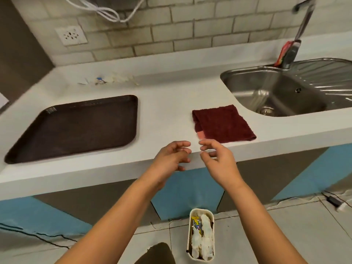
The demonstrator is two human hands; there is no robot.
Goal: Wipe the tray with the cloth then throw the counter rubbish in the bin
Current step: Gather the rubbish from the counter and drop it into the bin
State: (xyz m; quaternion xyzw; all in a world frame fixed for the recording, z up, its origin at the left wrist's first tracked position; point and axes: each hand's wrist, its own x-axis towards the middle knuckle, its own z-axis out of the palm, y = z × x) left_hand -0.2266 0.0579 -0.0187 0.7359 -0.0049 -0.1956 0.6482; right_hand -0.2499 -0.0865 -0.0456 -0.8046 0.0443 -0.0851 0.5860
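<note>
The dark brown tray (76,126) lies flat on the white worktop (167,111), well to the left of the cloth, with nothing on it. Behind the tray, toward the tiled wall, a small scatter of rubbish (108,80) sits on the worktop: pale scraps and one blue bit, too blurred to tell apart. A wall socket (71,35) is set in the tiles above that, and a white cable (106,11) loops down at the top edge.

The left hand (171,158) hovers over the front edge of the worktop, just left of the cloth's near corner, its fingers loosely curled and grasping nothing. The right hand (219,161) hangs close beside it, fingertips almost meeting those of the left hand, also loosely curled and released; its upper fingers lie just short of the cloth's near left corner, and contact cannot be told.

The maroon cloth (222,123) lies folded flat on the worktop. To the right of the cloth and behind it is the steel sink (285,94), with a tap (302,25) above it.

On the floor below the cloth, in front of the blue cupboard fronts, stands a small white bin (191,237) holding white crumpled pieces and a yellow wrapper (196,223).
</note>
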